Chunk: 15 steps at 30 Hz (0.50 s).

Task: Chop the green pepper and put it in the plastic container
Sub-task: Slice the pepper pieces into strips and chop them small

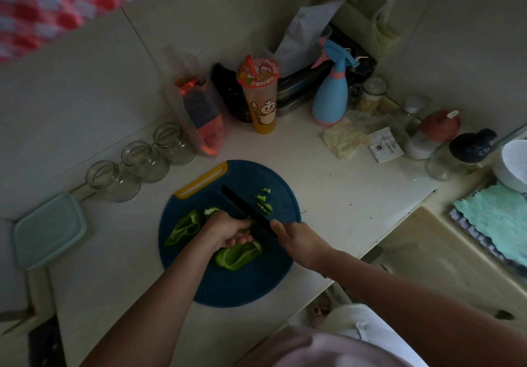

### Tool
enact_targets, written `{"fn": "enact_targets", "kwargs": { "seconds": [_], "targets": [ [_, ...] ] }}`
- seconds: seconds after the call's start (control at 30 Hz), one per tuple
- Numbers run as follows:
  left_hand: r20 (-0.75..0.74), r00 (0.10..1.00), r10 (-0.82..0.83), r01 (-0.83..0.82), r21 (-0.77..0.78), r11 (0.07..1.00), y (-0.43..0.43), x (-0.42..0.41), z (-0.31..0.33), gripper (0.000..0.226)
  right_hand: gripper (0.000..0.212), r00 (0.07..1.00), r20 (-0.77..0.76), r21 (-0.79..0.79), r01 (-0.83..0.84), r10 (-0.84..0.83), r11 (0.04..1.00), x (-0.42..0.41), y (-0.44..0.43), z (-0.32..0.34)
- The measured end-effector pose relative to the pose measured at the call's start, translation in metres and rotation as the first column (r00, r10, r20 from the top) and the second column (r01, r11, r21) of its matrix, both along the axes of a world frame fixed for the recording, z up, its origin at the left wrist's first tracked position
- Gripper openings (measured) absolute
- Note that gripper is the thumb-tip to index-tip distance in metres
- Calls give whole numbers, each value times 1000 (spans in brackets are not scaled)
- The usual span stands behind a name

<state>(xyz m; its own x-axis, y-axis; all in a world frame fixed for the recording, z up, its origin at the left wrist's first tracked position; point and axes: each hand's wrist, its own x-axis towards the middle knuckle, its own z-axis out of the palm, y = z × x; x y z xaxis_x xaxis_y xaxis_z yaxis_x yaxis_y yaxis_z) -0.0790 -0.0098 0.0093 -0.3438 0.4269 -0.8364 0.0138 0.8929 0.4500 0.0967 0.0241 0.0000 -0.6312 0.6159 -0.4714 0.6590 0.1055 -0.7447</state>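
**Pepper on the board, knife mid-cut**

From my feed, the pepper (236, 257) lies opened up in large green pieces on the near left half of a round blue board (242, 287). One piece is spread out to the left and another lies nearer to me. The left hand (228, 231) sits on top of the pepper between those pieces, its fingers curled down over a strip and pinning it right beside the blade. The right hand (296, 241) is wrapped tight round the handle of a black knife (245, 210), with the forefinger lying up toward the blade. The blade runs away from me and to the left across the middle of the board, its edge down by the left fingertips. A few small cut bits (263, 201) lie on the board just right of the blade.

The board has a yellow grip on its far left rim and rests on a pale counter (328, 184). The container (48, 230), pale blue-green plastic, sits at the left end of the counter, well apart from the board. I cannot tell whether it has a lid on.

Three glass jars (144, 161) stand in a row along the wall between the container and a clear bag (202, 116). Further back stand a printed cup (261, 104) with a straw and a blue spray bottle (332, 96). A teal cloth (496, 218) lies at the right.
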Motion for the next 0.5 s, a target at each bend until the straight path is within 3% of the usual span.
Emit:
{"fn": "enact_targets", "kwargs": {
  "seconds": [0.33, 0.5],
  "targets": [
    [-9, 1000, -26, 26, 7, 1000, 0, 0, 0, 19, 52, 991, 80, 215, -122, 107, 969, 0, -6, 1],
    [-16, 1000, -22, 22, -1, 1000, 1, -1, -4, 19, 51, 993, 86, 167, -96, 83, 981, -7, -9, -3]
  ]
}}
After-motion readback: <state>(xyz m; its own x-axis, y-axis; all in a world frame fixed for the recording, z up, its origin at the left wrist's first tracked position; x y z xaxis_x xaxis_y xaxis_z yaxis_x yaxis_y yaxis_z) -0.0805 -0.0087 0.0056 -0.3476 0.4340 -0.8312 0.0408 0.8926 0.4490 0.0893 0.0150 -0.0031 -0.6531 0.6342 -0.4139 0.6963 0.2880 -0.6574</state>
